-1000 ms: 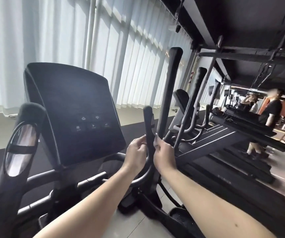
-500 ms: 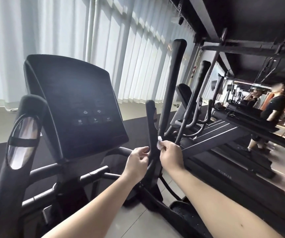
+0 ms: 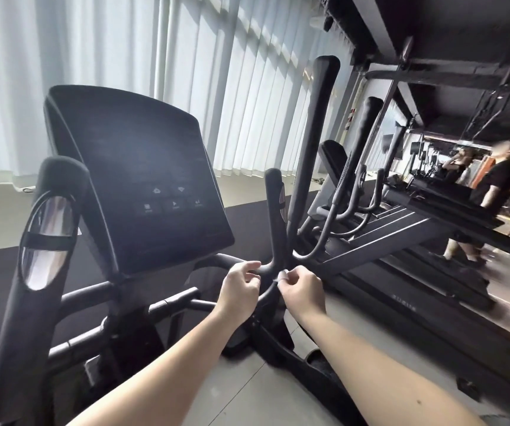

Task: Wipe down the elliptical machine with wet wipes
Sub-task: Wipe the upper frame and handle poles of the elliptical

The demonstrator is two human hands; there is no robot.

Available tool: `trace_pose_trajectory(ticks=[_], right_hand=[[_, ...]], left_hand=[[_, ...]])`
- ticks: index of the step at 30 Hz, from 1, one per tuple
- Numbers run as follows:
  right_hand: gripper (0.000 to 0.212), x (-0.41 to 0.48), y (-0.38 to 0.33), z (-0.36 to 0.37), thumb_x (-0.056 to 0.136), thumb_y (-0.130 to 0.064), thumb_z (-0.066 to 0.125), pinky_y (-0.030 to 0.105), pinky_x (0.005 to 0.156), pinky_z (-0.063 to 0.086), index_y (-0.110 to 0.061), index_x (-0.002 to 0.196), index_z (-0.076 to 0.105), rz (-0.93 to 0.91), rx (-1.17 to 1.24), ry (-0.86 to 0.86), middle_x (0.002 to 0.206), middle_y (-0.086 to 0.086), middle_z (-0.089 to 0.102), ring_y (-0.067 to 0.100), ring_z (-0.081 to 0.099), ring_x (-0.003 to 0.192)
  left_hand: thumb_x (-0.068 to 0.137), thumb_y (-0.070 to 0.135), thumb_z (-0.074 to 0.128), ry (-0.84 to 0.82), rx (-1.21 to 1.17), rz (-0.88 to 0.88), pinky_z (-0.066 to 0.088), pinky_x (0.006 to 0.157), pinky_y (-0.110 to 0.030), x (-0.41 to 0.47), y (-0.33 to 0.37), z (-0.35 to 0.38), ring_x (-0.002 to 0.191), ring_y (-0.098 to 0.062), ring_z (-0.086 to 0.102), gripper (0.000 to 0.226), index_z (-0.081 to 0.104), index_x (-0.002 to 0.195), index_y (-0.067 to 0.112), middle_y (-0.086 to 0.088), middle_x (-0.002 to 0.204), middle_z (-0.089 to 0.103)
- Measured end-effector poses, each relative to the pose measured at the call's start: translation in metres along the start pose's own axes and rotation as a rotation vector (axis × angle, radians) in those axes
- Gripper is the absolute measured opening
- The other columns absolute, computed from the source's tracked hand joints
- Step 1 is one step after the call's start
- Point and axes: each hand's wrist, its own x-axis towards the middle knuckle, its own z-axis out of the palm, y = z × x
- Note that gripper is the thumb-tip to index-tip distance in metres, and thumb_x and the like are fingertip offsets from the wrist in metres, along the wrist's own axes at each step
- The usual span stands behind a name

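— At the bend of the handlebar (image 3: 273, 229), where's the wet wipe (image 3: 282, 275)?
— Pinched in the right hand (image 3: 303, 289) grip, touching the handlebar; left hand (image 3: 241, 289) grip curled opposite; holding anything, I cannot tell.

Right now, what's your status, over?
Right hand pinches wipe at handlebar bend. Left hand curled beside it, grip unclear. No obstruction seen.

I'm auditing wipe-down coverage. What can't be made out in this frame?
Head view:
- Wet wipe: only a white scrap shows; the right hand hides the rest.
- Left hand: curled fingers hide whether it pinches anything.
- Console buttons: symbols too small and dim.
- Person at right: blurred.
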Motion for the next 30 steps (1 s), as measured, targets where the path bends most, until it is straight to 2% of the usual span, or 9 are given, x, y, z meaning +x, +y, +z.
trace_pose_trajectory(ticks=[4,8,13,16,19,20,22,26,30], right_hand=[[0.024,0.006,-0.027,-0.007,0.092,-0.038,0.068,0.032,0.074,0.050,-0.019,0.079,0.064,-0.046,0.178,0.149,0.073,-0.008,0.071,0.014,0.068,0.077],[0.025,-0.001,-0.039,0.001,0.093,-0.039,0.070,0.027,0.074,0.049,-0.020,0.079,0.065,-0.068,0.247,0.216,0.073,-0.009,0.071,0.011,0.067,0.074],[0.032,-0.031,-0.007,0.036,0.093,-0.046,0.067,0.034,0.070,0.048,-0.026,0.070,0.059,0.109,0.084,0.007,0.075,-0.005,0.069,0.024,0.065,0.080],[0.015,-0.046,-0.005,0.031,0.093,-0.033,0.073,0.018,0.073,0.048,-0.034,0.079,0.069,0.044,0.308,-0.044,0.080,-0.013,0.074,0.006,0.069,0.083],[0.019,-0.048,-0.005,0.022,0.095,-0.023,0.073,0.012,0.080,0.051,-0.042,0.093,0.074,-0.058,0.415,-0.081,0.092,-0.011,0.076,0.001,0.070,0.091],[0.020,-0.047,-0.005,0.020,0.095,-0.021,0.073,0.014,0.083,0.052,-0.041,0.097,0.075,-0.070,0.419,-0.089,0.094,-0.010,0.075,0.003,0.070,0.093],[0.021,-0.044,-0.003,0.017,0.097,-0.015,0.071,0.017,0.084,0.053,-0.034,0.102,0.078,-0.080,0.430,-0.099,0.096,-0.010,0.076,0.003,0.070,0.093],[0.022,-0.042,0.003,0.013,0.098,-0.007,0.063,0.024,0.079,0.056,-0.022,0.104,0.079,-0.002,0.468,-0.055,0.088,-0.007,0.078,0.004,0.070,0.079],[0.025,-0.043,0.014,0.013,0.098,-0.003,0.059,0.032,0.076,0.058,-0.021,0.098,0.077,0.112,0.506,-0.092,0.084,-0.003,0.077,0.011,0.073,0.081]], left_hand=[[0.095,0.007,0.057,0.024,-0.003,-0.004,0.042,0.079,-0.004,0.001,-0.004,-0.003,0.098,0.000,0.064,0.034,0.067,0.124,0.022,0.004,0.110,0.069],[0.095,0.009,0.057,0.022,-0.043,-0.029,0.048,0.086,-0.018,0.001,-0.009,-0.003,0.097,-0.007,0.066,0.033,0.066,0.123,0.025,0.003,0.109,0.070],[0.096,0.012,0.061,0.006,-0.042,-0.043,0.053,0.094,-0.030,0.001,-0.020,-0.005,0.098,-0.010,0.067,0.028,0.068,0.121,0.023,0.003,0.110,0.071],[0.099,0.017,0.062,-0.076,-0.134,-0.083,0.054,0.100,-0.039,0.001,-0.026,-0.006,0.101,-0.011,0.071,0.026,0.068,0.125,0.020,0.004,0.107,0.075],[0.101,0.015,0.063,-0.198,-0.333,-0.062,0.058,0.090,-0.027,-0.005,-0.023,-0.007,0.092,-0.006,0.073,0.024,0.069,0.124,0.018,0.007,0.098,0.077],[0.101,0.014,0.062,-0.231,-0.356,-0.028,0.057,0.085,-0.022,-0.008,-0.020,-0.007,0.089,-0.004,0.072,0.022,0.070,0.120,0.019,0.008,0.094,0.077],[0.100,0.018,0.064,-0.236,-0.339,0.022,0.056,0.081,-0.023,-0.010,-0.018,-0.005,0.088,-0.008,0.073,0.017,0.074,0.114,0.020,0.006,0.092,0.078],[0.096,0.029,0.071,0.012,-0.149,0.086,0.056,0.084,-0.031,0.000,-0.025,0.003,0.087,-0.011,0.073,0.008,0.076,0.095,0.024,0.004,0.089,0.076],[0.093,0.018,0.073,0.104,-0.089,0.235,0.052,0.082,-0.018,0.014,-0.012,0.014,0.088,-0.003,0.066,0.007,0.074,0.100,0.021,0.005,0.098,0.067]])
